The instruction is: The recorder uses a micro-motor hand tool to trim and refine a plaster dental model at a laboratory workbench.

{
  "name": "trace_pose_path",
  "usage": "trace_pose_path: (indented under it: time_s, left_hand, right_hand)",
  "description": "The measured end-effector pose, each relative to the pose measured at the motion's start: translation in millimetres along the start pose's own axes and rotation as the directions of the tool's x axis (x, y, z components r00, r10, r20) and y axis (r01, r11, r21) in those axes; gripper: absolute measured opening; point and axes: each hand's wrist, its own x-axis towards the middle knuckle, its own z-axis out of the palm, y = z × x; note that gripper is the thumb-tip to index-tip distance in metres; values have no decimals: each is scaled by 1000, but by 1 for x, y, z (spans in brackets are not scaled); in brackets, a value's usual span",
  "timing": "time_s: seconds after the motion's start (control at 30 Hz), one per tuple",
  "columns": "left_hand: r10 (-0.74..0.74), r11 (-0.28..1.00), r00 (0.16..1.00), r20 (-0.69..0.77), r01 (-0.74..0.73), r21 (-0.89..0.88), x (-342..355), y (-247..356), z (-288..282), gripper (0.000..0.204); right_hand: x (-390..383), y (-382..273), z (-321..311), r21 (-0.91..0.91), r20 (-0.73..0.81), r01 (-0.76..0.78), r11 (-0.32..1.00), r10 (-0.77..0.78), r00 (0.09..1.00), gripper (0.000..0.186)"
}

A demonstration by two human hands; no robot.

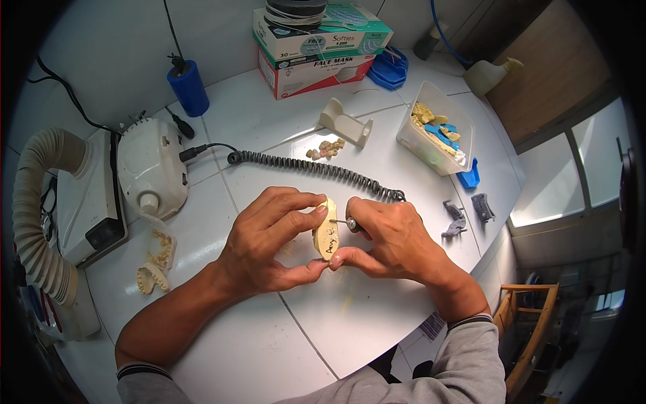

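My left hand (268,237) grips a pale yellow dental plaster model (326,236) between thumb and fingers, over the middle of the table. Dark handwriting runs along the model's flat side. Closed around a rotary handpiece (352,225) is my right hand (398,241); most of the tool is hidden in the palm. The handpiece's thin metal bur points left and meets the model's face. My right thumb braces at the model's lower end, close to the left thumb. A dark coiled cord (316,167) runs from a white control box (153,168) to behind my right hand.
At the left stand a ribbed suction hose (42,202) and more dental models (153,277). Behind lie loose tooth-coloured pieces (326,149), a cream stand (344,124) and mask boxes (316,74). A plastic tub (431,151) of plaster scraps and grey pieces (455,219) are on the right.
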Motion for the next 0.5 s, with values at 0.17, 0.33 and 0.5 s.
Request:
trace_pose_path:
  time_s: [0.17, 0.33, 0.5]
  left_hand:
    - [-21, 999, 999, 26, 22, -30, -4, -1, 1, 66]
    - [-24, 999, 999, 25, 24, -27, -4, -1, 2, 64]
    - [-23, 999, 999, 24, 24, -23, -4, -1, 1, 64]
  right_hand:
    - [0, 1, 1, 5, -4, 6, 1000, -6, 1000, 70]
    - [0, -1, 0, 6, 1, 15, 1000, -15, 1000, 70]
    - [0, 0, 2, 13, -4, 8, 1000, -8, 1000, 70]
